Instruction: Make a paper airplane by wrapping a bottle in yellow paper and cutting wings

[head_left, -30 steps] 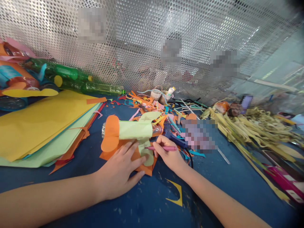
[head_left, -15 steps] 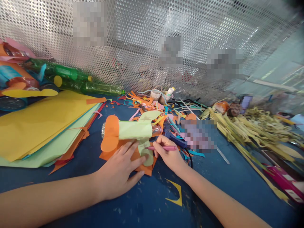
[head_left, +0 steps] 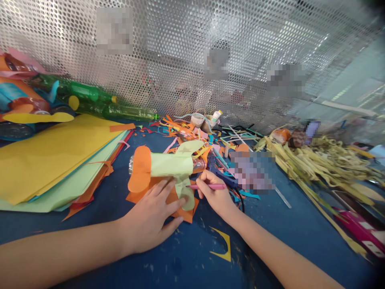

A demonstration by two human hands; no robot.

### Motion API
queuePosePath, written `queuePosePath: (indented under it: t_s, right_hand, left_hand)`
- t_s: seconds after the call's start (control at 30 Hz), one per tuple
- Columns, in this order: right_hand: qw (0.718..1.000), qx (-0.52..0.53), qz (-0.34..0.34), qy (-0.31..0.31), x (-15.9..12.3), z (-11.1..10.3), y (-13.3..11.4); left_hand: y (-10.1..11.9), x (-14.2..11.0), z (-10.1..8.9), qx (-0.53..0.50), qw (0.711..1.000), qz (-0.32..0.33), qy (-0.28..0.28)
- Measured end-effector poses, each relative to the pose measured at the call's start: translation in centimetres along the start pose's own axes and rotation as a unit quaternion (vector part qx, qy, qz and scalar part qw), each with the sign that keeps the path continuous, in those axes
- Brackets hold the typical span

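Note:
A clear plastic bottle (head_left: 199, 164) lies on its side, wrapped in pale green paper (head_left: 168, 163) with an orange paper piece (head_left: 140, 168) across its left end. Pale green paper wings stick out from its right part, the near wing (head_left: 187, 196) towards me. My left hand (head_left: 153, 216) lies flat with spread fingers, on orange paper (head_left: 189, 212) and against the edge of the near wing. In my right hand (head_left: 213, 192) a pink pen (head_left: 215, 186) is pinched, its tip at that wing, where faint lines show.
A stack of coloured paper (head_left: 57, 156) lies at left, with green bottles (head_left: 120, 110) behind it. Paper scraps (head_left: 186, 130) and blue-handled scissors (head_left: 224, 176) are beyond the bottle. Dried husk strips (head_left: 325, 164) spread at right. A yellow scrap (head_left: 224, 243) lies in front.
The pen and my right hand have shifted slightly to the right, and the tip has moved a little up along the near wing. My left hand stays almost still.

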State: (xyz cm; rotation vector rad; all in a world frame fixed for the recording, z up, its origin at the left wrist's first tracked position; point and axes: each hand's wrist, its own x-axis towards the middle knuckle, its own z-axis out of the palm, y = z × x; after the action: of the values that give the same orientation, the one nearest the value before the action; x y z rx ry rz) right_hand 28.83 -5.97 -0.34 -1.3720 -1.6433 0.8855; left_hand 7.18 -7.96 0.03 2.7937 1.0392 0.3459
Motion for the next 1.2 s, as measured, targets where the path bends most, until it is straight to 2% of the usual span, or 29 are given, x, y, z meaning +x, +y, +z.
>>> queuePosePath:
  t_s: [1.2]
  right_hand:
    - [1.000,-0.001,-0.002,-0.001,-0.06,-0.11,-0.06]
  left_hand:
    - [0.01,-0.09,0.06,-0.007,1.000,-0.004,0.013]
